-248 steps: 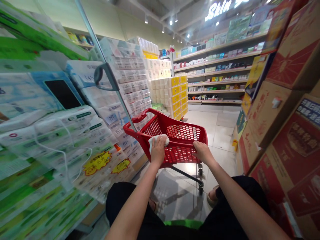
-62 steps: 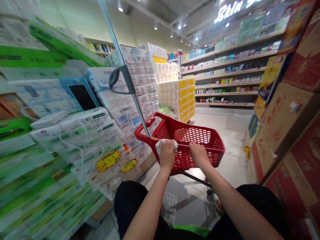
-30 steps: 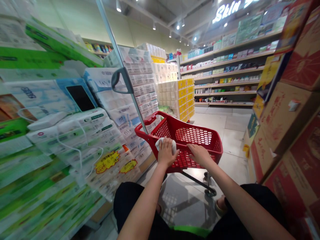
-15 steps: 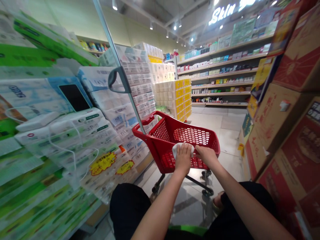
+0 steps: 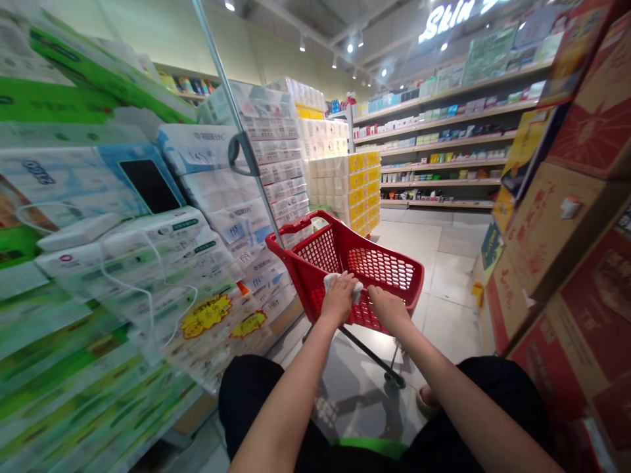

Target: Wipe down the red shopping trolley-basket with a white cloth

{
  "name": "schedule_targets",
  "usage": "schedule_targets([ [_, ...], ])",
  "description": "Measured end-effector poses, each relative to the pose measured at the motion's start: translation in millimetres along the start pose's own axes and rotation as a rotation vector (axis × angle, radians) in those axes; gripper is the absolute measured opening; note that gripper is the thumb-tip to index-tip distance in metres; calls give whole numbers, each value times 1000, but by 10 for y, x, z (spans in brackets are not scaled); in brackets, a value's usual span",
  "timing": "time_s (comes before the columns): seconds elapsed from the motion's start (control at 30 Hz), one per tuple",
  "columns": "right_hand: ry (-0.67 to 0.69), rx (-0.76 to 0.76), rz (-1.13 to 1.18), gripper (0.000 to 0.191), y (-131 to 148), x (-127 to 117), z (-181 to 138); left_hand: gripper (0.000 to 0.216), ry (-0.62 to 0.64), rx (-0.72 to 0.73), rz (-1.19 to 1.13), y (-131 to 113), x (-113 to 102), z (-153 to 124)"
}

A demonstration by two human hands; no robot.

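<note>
Smooth, glossy plastic in the perforated red shopping cart (image 5: 305, 289); matt, cloth-like texture in the wadded white wipe (image 5: 328, 282) against it; shiny metal in the slim silver pole (image 5: 221, 74) above it; dull cardboard in brown-and-red rectangular boxes (image 5: 557, 240) right of it.

A red plastic shopping cart (image 5: 308, 279) stands upright on its wheels on the pale tiled floor (image 5: 446, 276), its handle end to the left, its basket walls pierced by rows of holes. A small white cloth (image 5: 328, 281), folded or bunched, drapes over the near top rim about midway along, partly covered by the left hand (image 5: 339, 301).
</note>
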State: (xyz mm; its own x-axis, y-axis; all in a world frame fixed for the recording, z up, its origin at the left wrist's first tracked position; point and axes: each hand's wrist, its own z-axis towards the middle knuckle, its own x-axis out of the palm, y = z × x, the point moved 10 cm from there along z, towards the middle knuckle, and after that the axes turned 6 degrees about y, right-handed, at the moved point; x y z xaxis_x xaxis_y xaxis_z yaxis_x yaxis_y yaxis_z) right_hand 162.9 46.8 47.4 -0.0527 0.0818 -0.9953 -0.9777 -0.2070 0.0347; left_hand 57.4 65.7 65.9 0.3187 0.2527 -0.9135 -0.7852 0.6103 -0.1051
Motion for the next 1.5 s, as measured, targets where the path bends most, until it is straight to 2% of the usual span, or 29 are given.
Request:
schedule_targets([
  [0.17, 135, -98, 14, 44, -40, 59, -119, 44, -47, -82, -37, 176, -54, -71],
  [0.3, 195, -81, -1, 37, -104, 167, -169, 42, -75, -147, -42, 226, -61, -105],
  [0.37, 195, -47, -5, 38, -82, 208, -156, 44, -76, -154, -37, 136, -37, -139],
  [0.43, 181, -25, -4, 38, -32, 222, -140, 49, -68, -126, -26, -52, 5, -203],
  [0.53, 159, -17, 3, 35, 38, 202, -146, 58, -46, -43, -5, -391, 67, -340],
  [0.63, 135, -24, 9, 32, 74, 164, -176, 65, -11, 43, 25, -530, 67, -424],
  [0.73, 110, -33, 10, 33, 102, 146, -186, 64, 21, 56, 62, -307, -18, -354],
  [0.87, 87, -27, 9, 33, 130, 170, -160, 55, -7, -120, 89, 266, -172, -162],
  [0.93, 75, -17, 8, 32, 136, 178, -152, 50, -20, -167, 87, 358, -173, -134],
  [1.0, 62, -7, 8, 33, 134, 174, -159, 50, -36, -173, 79, 266, -127, -180],
  [1.17, 41, -5, 18, 31, 143, 140, -219, 60, -45, -64, 65, -322, 67, -481],
  [1.27, 34, -2, 22, 31, 156, 125, -230, 65, -20, -1, 62, -431, 108, -547],
  [1.33, 35, 3, 20, 34, 160, 124, -211, 64, -4, 13, 67, -315, 72, -476],
  [1.5, 41, 4, 15, 32, 180, 141, -144, 55, 16, -95, 72, 265, -83, -180],
])
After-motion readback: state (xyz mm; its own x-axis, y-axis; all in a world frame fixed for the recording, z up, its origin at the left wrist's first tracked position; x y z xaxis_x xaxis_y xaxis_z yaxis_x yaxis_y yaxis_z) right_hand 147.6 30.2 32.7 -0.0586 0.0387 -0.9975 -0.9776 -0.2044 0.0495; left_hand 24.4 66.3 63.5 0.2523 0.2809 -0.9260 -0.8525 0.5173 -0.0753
